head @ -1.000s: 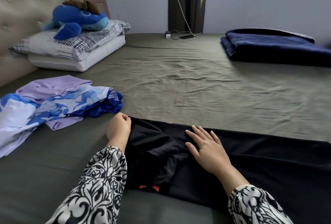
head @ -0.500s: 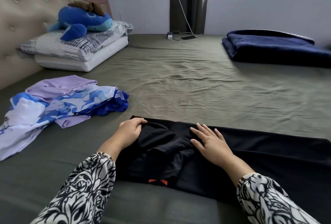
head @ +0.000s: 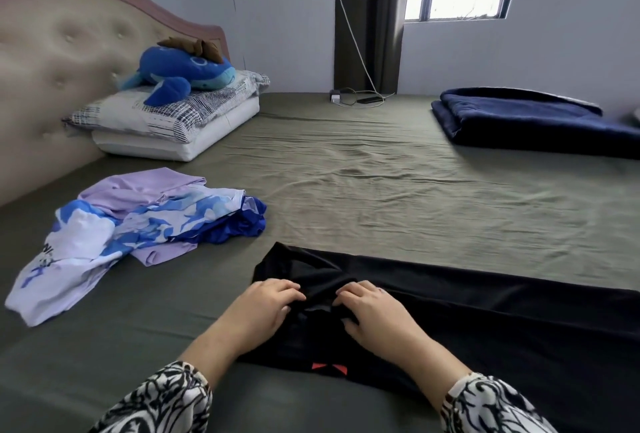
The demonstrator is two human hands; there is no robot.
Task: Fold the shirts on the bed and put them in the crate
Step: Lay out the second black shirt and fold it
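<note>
Both hands moved inward: left hand [head: 266,308] and right hand [head: 372,309] now pinch the black shirt [head: 485,325] bunched mid-panel, next fold starting.

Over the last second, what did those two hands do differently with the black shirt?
The left hand slid from the black shirt's left edge in toward its middle. The right hand, which lay flat with straight fingers, curled them and now pinches the bunched cloth; both hands grip it, close together. The shirt stays spread on the bed; the pile of blue and lilac shirts was not touched.
</note>
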